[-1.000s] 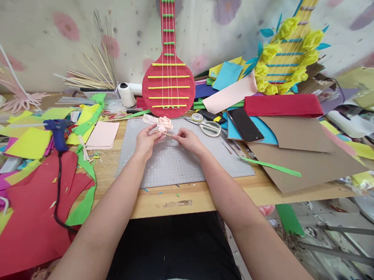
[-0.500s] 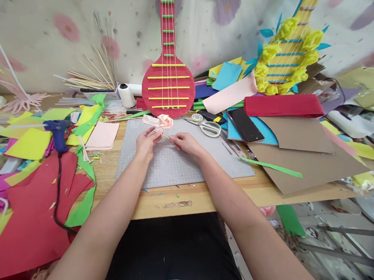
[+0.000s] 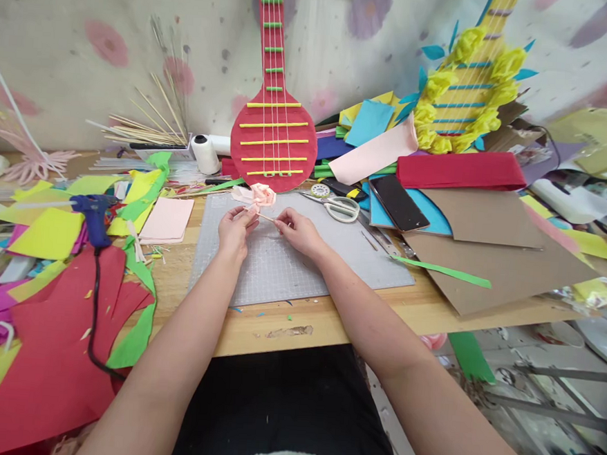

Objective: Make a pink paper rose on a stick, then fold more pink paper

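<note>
- Desk (image 3: 253, 349): bears the whole layout; both forearms reach in over its near edge.
- Mat (image 3: 300, 276): flat, just inside the desk's near edge, presumably so the wood is shielded and the work sits within reach of both arms.
- Lute (image 3: 275, 134): red, upright behind the mat's far edge, apparently propped on the backdrop (image 3: 326, 56) to save desk surface.
- Scissors (image 3: 328, 201): across the mat's far edge, right of the flower, probably parked for quick pickup.
- Left hand (image 3: 234, 231): thumb and fingertips together, clamped on the stick's left end.
- Right hand (image 3: 298, 230): thumb and forefinger pinched on the stick's other end; no gap noted.
- Flower (image 3: 263, 195): pink, at the left fingertips, over the mat's far edge. The view is too small to confirm whether the left fingers also grip its base.
- Stick (image 3: 266, 217): thin, spanning the two hands over the mat's far half, right end slightly nearer the person; the two-ended hold is judged to keep it steady against the flower.
</note>
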A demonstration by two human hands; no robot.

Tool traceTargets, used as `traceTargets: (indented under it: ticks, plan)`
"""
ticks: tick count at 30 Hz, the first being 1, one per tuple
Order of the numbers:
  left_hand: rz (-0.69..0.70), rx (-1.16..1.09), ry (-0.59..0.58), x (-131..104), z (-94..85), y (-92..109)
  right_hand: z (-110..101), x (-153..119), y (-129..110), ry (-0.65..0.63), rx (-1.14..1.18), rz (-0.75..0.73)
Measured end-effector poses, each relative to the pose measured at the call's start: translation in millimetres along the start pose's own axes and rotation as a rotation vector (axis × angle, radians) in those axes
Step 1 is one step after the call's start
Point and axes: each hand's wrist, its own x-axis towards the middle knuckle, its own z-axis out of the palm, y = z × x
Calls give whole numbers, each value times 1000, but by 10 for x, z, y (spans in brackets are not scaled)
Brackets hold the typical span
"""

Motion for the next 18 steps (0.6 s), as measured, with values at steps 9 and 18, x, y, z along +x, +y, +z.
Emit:
traceTargets:
  ticks: [9,18]
  plan:
    - [-28,-59,110,-15,43,7,3,-8,-45,-41,-2,29]
    - [8,-103,83,-8,39,12,2,-6,-20,-31,48,-8]
